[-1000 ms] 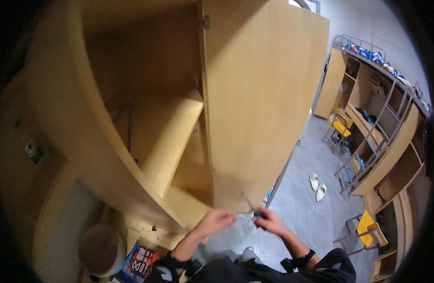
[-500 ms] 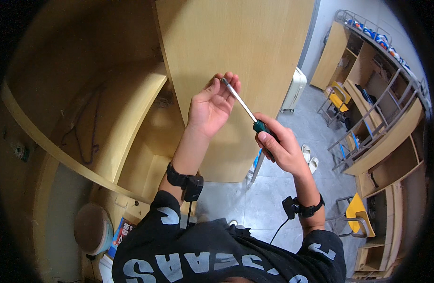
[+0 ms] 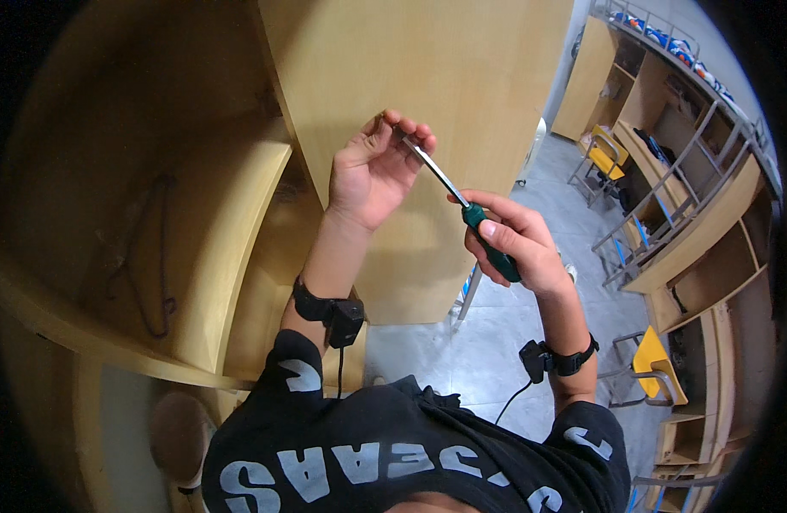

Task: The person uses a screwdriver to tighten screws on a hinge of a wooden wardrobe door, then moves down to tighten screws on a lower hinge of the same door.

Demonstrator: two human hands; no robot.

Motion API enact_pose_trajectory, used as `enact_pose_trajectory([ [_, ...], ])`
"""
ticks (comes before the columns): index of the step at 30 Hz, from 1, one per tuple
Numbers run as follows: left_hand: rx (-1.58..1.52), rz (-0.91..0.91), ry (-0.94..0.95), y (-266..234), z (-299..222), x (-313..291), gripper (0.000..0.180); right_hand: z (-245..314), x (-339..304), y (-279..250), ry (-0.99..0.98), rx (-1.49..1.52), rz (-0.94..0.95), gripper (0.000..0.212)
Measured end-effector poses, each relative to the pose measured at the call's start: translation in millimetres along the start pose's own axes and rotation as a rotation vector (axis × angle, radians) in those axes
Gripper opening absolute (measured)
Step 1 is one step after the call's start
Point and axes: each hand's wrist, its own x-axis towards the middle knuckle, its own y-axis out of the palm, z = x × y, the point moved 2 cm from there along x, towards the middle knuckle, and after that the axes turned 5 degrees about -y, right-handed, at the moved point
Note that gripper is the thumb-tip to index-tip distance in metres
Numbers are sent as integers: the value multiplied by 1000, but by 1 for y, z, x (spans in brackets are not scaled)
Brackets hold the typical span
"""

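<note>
As R hand (image 3: 530, 250) holds screwdriver (image 3: 474, 216), floor (image 3: 500, 346) shows past door (image 3: 474, 111) btm.

the left hand (image 3: 372, 179) and right hand (image 3: 534, 252) are before the wardrobe door (image 3: 462, 60). the screwdriver (image 3: 475, 219) slants between them, handle in the right, tip at the left's fingers. left of the door, a clothes hanger (image 3: 168, 305) lies on the wardrobe shelf (image 3: 226, 192); a stool (image 3: 179, 438) stands below. at right, bedding (image 3: 657, 36) lies on a loft bed, above a desk (image 3: 643, 152); a far chair (image 3: 608, 159) stands beside it, a nearer chair (image 3: 651, 366) closer.
</note>
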Motion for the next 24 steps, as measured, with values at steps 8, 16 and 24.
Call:
enact_pose_trajectory([
  [8,-150,230,-43,41,-8,33,15,28,34,13,31,375,18,33],
  [16,-522,348,109,67,-51,77,20,92,67,45,-159,-95,-169,43],
  [24,-616,374,264,54,-106,101,18,120,112,58,-588,-772,-157,38],
])
